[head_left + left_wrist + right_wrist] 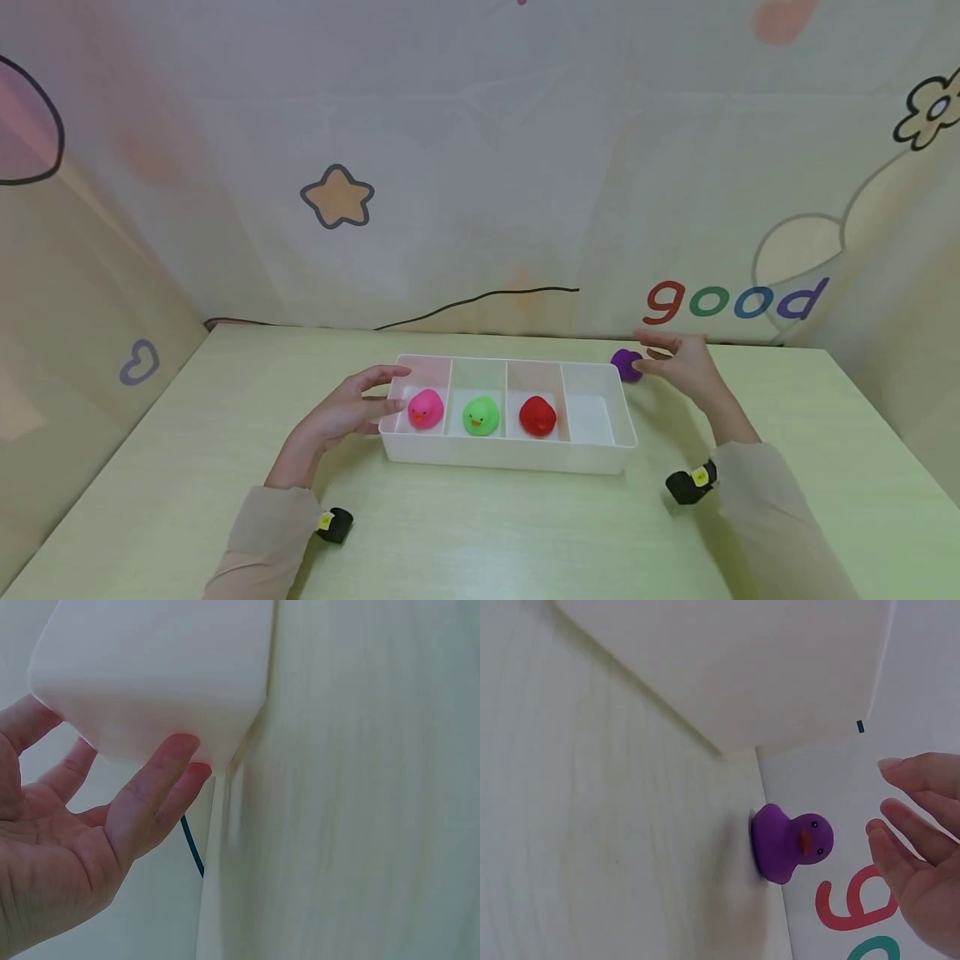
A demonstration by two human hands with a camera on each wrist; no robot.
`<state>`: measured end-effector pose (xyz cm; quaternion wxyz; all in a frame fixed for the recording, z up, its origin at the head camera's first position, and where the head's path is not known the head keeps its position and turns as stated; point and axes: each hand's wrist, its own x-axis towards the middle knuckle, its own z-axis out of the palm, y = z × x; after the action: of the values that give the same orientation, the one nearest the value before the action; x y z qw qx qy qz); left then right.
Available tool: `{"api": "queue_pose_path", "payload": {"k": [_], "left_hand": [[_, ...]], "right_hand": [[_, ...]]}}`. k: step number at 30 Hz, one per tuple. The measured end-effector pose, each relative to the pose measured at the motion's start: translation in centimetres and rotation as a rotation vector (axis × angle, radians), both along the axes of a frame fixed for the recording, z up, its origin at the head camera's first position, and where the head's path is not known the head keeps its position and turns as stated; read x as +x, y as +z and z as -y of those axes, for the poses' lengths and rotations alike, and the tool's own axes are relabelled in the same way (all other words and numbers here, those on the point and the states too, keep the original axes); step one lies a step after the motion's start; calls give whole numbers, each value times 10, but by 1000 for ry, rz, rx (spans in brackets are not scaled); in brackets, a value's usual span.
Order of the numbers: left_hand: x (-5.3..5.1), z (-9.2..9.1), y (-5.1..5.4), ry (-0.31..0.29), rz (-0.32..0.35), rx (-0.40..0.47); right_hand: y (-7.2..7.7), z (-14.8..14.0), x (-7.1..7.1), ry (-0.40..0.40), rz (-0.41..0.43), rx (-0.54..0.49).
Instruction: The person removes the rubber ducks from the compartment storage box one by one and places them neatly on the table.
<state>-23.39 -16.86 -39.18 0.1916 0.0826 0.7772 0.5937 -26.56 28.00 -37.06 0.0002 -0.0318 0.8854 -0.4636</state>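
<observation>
A white tray [502, 455] with a row of compartments sits on the table. Inside it are a pink rubber duck [425, 409] at the left, a light green duck [481, 416] beside it and a red duck [537, 417] further right, each in its own compartment. My left hand [337, 412] touches the tray's left end with extended fingertips, as the left wrist view also shows. Beyond the tray's right end a purple duck [784, 841] stands upright on the table. My right hand [684, 367] hovers by this duck, fingers spread and apart from it in the right wrist view.
The light wooden table [480, 533] meets a printed cloth backdrop [480, 208] just behind the tray. More cloth hangs at the left and right sides. The tray's rightmost compartment [592, 417] holds no duck.
</observation>
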Motion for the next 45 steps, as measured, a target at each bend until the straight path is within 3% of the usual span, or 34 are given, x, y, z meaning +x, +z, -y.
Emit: {"api": "queue_pose_path", "payload": {"k": [12,25,39,45], "left_hand": [[1,0,1,-7,-8,1],[1,1,0,-9,-5,8],[0,0,0,-5,-1,12],[0,0,0,-6,-3,9]], "right_hand": [[15,28,26,71,-63,-77],[19,59,46,191,-124,-57],[14,84,51,322,-174,-98],[10,97,54,369,-213,-34]]}}
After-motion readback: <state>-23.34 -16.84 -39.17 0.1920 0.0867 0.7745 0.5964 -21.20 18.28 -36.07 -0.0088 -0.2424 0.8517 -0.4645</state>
